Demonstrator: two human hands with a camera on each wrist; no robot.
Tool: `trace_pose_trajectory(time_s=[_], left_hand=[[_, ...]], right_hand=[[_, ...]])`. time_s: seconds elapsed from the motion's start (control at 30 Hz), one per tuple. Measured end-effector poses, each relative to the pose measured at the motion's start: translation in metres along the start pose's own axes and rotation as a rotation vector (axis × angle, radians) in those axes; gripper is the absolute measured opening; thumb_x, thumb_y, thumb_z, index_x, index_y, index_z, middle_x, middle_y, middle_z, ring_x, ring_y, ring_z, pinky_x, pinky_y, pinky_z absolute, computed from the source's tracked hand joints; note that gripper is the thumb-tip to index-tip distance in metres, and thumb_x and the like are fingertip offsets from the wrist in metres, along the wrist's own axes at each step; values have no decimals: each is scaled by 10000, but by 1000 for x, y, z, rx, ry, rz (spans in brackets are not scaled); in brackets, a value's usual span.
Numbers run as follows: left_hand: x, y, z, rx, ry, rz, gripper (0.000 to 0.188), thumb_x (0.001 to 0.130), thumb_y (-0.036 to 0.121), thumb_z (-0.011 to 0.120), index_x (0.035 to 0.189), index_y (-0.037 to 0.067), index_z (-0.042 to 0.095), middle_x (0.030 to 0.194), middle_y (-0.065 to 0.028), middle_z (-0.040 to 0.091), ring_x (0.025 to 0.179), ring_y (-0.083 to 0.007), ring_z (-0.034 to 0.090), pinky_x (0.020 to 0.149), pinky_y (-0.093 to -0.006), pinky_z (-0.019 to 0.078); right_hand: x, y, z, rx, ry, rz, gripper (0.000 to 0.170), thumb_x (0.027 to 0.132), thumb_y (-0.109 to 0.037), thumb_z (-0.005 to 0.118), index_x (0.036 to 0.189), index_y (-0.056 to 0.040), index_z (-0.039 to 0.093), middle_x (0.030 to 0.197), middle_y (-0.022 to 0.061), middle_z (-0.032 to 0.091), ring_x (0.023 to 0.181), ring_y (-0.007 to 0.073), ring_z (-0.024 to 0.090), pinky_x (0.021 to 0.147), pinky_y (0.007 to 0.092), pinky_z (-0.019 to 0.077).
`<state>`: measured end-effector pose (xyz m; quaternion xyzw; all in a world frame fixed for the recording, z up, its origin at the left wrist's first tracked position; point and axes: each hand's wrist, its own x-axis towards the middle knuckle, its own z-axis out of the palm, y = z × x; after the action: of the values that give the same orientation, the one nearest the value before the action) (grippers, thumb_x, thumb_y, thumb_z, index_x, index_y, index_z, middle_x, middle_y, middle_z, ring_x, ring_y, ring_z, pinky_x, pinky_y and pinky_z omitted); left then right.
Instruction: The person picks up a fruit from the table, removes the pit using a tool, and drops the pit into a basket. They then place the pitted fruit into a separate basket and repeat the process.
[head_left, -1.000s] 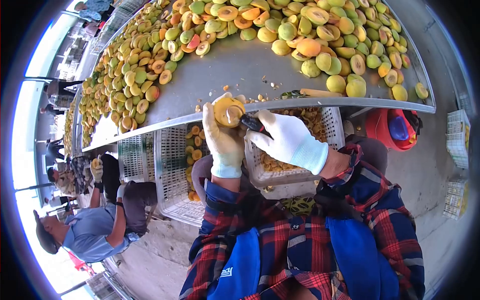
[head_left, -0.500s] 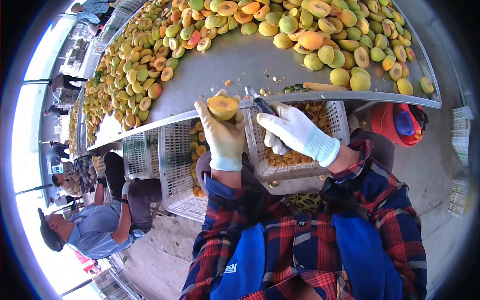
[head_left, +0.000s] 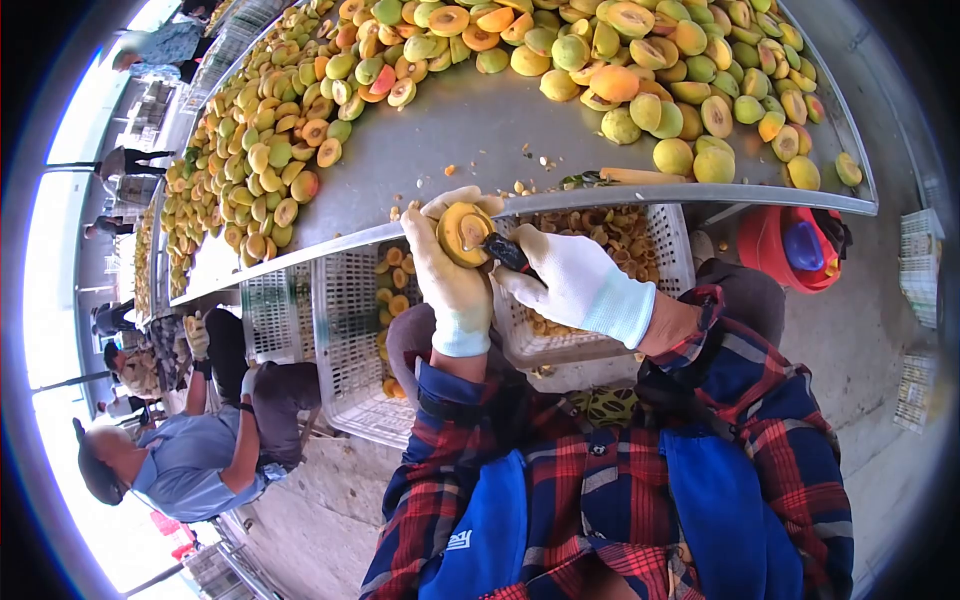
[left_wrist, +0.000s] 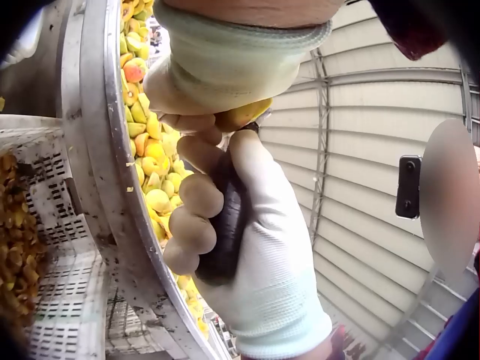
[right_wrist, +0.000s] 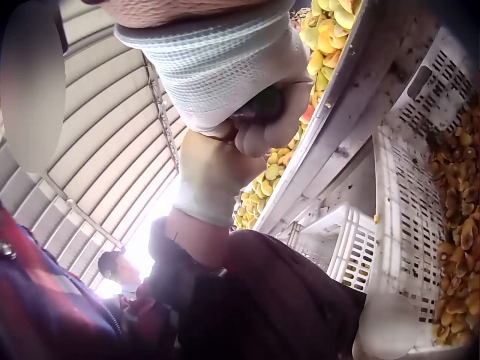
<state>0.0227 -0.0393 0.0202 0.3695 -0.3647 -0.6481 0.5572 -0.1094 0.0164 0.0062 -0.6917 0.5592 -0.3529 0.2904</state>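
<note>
My gloved left hand [head_left: 450, 285] grips a yellow peach half [head_left: 458, 226] by its rounded side, cut face turned up, close over the table edge. Fingers of my gloved right hand [head_left: 575, 278] are curled round the dark handle of a pitting knife [head_left: 508, 253], whose tip is at the middle of the cut face. In the left wrist view that handle [left_wrist: 227, 236] lies across the right palm, and the peach half [left_wrist: 244, 114] shows just beyond it. The right wrist view has both hands close together, with the fruit hidden.
A metal table [head_left: 480, 130] bears heaped peach halves [head_left: 270, 150], with scraps and a wooden-handled tool [head_left: 640, 176] near its edge. Below stand a white crate [head_left: 682, 260] of brownish scraps and another crate [head_left: 350, 360] with peach halves. A red bucket [head_left: 765, 255] is at right; a seated person [head_left: 205, 455] at left.
Half a second ago the knife was apart from the fruit, its metal tip showing over the table edge. Now the right hand has moved left and the knife is against the cut face.
</note>
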Motion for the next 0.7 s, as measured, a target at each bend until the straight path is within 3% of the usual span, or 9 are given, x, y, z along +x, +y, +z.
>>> trace_pose_trajectory(time_s=[0.1, 0.27, 0.33, 0.37, 0.4, 0.47, 0.53, 0.6, 0.7], left_hand=[[1, -7, -8, 117, -3, 82, 607, 1017, 520, 281, 1016, 7, 606, 840, -148, 660, 778, -207, 608, 752, -313, 504], [2, 7, -17, 446, -119, 161, 586, 1029, 474, 266, 987, 8, 620, 803, -106, 655, 767, -164, 604, 681, -277, 495], [2, 11, -22, 565, -185, -26, 567, 1030, 458, 269, 1000, 17, 624, 826, -93, 660, 763, -131, 604, 604, -248, 474], [2, 8, -19, 423, -132, -100, 580, 1014, 498, 299, 1027, 25, 633, 850, -80, 666, 740, -104, 602, 523, -207, 428], [2, 10, -17, 428, -140, -100, 580, 1014, 498, 299, 1027, 25, 633, 850, -80, 666, 740, -104, 602, 523, -207, 428], [2, 14, -11, 170, -80, -314, 599, 988, 551, 339, 1047, 37, 642, 867, -63, 667, 711, -99, 599, 492, -176, 402], [3, 16, -21, 168, -141, -362, 553, 975, 544, 386, 1020, 57, 645, 848, -62, 663, 687, -78, 573, 509, -180, 401], [2, 17, -27, 343, -29, -529, 553, 959, 554, 425, 1049, 47, 626, 862, -57, 659, 638, -79, 565, 489, -181, 388], [4, 10, -37, 243, -62, -455, 618, 949, 594, 407, 1165, 49, 604, 978, -65, 678, 705, -128, 594, 519, -219, 427]], right_hand=[[-2, 4, 6, 52, -23, -10, 338, 888, -317, 626, 978, -17, 498, 757, 208, 623, 734, 419, 629, 623, 483, 498], [3, 13, -6, 51, -297, -3, 379, 886, -312, 612, 1062, -2, 486, 792, 241, 633, 773, 438, 627, 677, 491, 506], [6, 15, -12, 5, -331, -38, 391, 882, -317, 609, 1084, -3, 492, 802, 237, 642, 772, 423, 636, 660, 486, 513], [7, 13, -16, -86, -307, -50, 387, 878, -315, 612, 1089, -12, 498, 794, 219, 646, 765, 411, 641, 643, 482, 516], [6, 12, -18, -177, -282, -60, 383, 875, -313, 616, 1095, -20, 503, 785, 202, 649, 758, 400, 647, 625, 479, 519], [4, 15, -13, -275, -193, -93, 357, 865, -312, 626, 1073, -39, 525, 779, 166, 653, 731, 376, 653, 594, 472, 521], [0, 18, -6, -360, -97, -112, 324, 862, -311, 628, 1031, -49, 538, 789, 151, 652, 712, 366, 653, 586, 466, 524], [-4, 18, -6, -341, -53, -123, 303, 849, -290, 647, 990, -54, 520, 774, 146, 639, 702, 368, 645, 575, 457, 517], [-8, 12, -4, -265, 20, -61, 306, 829, -286, 681, 958, -70, 507, 783, 132, 637, 702, 357, 646, 574, 438, 518]])
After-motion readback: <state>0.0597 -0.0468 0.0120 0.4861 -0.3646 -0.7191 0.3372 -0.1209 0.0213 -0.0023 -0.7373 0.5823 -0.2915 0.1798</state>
